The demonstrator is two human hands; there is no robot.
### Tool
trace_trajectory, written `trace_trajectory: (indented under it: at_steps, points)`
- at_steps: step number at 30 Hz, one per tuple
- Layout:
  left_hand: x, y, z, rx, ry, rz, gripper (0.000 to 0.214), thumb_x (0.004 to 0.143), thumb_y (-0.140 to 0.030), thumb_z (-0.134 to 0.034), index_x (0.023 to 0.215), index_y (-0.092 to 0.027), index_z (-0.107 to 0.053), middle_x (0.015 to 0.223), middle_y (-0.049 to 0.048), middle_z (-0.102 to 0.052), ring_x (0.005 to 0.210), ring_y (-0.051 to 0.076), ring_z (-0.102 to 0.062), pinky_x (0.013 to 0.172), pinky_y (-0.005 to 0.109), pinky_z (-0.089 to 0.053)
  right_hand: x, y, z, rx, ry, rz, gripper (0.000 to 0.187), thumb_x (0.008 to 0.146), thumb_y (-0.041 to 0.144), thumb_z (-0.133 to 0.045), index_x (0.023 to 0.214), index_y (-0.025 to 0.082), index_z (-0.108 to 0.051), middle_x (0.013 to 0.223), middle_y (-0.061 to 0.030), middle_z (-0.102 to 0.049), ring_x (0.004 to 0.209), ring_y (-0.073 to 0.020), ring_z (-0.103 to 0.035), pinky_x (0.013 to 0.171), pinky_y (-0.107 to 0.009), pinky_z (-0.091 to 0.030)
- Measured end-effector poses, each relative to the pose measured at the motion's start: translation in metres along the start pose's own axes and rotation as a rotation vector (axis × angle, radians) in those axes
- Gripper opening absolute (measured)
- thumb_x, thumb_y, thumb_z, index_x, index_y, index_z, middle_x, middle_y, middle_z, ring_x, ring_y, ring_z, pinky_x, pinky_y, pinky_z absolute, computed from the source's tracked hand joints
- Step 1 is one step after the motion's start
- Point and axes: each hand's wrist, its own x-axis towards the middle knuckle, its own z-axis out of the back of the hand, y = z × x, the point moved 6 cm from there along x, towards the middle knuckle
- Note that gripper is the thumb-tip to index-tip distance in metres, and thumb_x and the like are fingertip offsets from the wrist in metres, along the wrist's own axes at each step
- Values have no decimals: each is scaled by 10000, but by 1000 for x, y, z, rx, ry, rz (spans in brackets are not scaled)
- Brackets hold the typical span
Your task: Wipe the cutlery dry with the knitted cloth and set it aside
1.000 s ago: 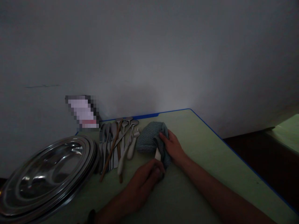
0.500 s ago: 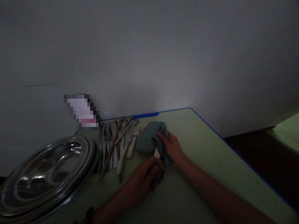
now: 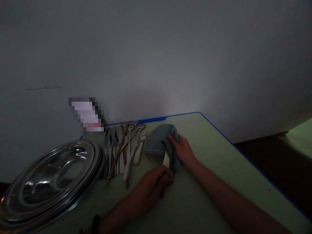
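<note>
My left hand [image 3: 157,180] is closed round the lower end of a pale-handled utensil [image 3: 166,159]. Its upper end is wrapped in a grey-green cloth [image 3: 158,139], so I cannot see what kind of utensil it is. My right hand [image 3: 184,149] pinches the cloth around that covered end, thumb on top. Left of the cloth lies a group of cutlery: spoons [image 3: 140,126], knives [image 3: 118,133], a fork with a pale handle [image 3: 138,152] and wooden chopsticks [image 3: 116,156].
A stack of shiny metal plates [image 3: 52,182] stands at the left of the pale green table [image 3: 212,146], which has a blue edge. A blurred, pixelated phone-like object [image 3: 87,113] leans on the grey wall [image 3: 156,58] behind the cutlery.
My right hand and the cloth have shifted slightly up and to the right along the utensil, baring a little more of its pale handle. My left hand keeps its grip.
</note>
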Motion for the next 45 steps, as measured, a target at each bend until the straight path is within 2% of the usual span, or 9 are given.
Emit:
trace_trajectory:
  at_steps: [6,10,15,20,26,30,35,41,45]
  points:
    - [0,-2,1,-63,-19,24,216,952,-293,-306,905,-177,-481,690,-41,-426,552,84,-400,530,199,-362,-1,5,-1,-13,34,13,326,735,410,-592,938,156,-607,916,-57,-666,840,-193,-598,765,-306,-450]
    - [0,-1,1,-59,-46,28,223,947,-321,-330,1070,-205,-474,720,-40,-438,560,85,-419,530,201,-373,0,3,-3,22,58,26,315,778,414,-534,960,167,-606,894,-46,-666,820,-192,-592,741,-308,-452]
    - [-1,-4,1,7,-43,10,330,950,-328,-321,1272,-277,-375,750,-34,-475,590,95,-434,564,211,-386,1,2,-4,-6,67,64,305,804,413,-496,955,176,-612,899,-40,-661,823,-190,-584,751,-309,-446]
    - [-1,-6,3,2,-53,23,448,952,-325,-308,1384,-264,-208,793,-20,-498,599,99,-456,598,228,-413,-1,9,-4,-77,58,88,298,788,420,-518,911,165,-610,877,-50,-662,825,-191,-591,761,-311,-449]
    - [-2,-4,2,-17,-42,39,491,950,-325,-300,1406,-252,-133,848,-1,-515,596,103,-459,599,243,-419,-5,11,-5,52,51,16,405,678,436,-652,974,164,-606,947,-59,-675,851,-195,-620,781,-318,-466]
    - [-1,-5,2,21,-23,29,488,947,-320,-307,1403,-253,-146,882,12,-525,633,115,-467,638,262,-423,-4,1,-5,163,43,-65,372,715,478,-601,904,159,-636,814,-38,-690,743,-186,-623,656,-289,-475]
    - [-1,-6,3,68,-26,31,480,944,-332,-308,1396,-249,-170,898,22,-549,687,133,-487,682,283,-420,-1,-4,-4,170,50,-74,362,754,491,-545,861,166,-661,717,-18,-680,649,-169,-599,579,-265,-445]
    - [-1,-3,2,4,-34,46,479,946,-338,-306,1391,-247,-153,886,11,-552,622,116,-477,616,256,-427,0,-1,-7,105,143,-35,281,744,388,-591,929,183,-645,846,-29,-688,770,-179,-613,699,-299,-472]
    - [-1,-2,2,3,-37,36,473,946,-328,-307,1389,-240,-165,868,9,-543,614,116,-474,609,253,-425,-2,1,-8,145,142,-46,287,708,372,-629,934,195,-632,884,-28,-690,791,-177,-623,732,-308,-479]
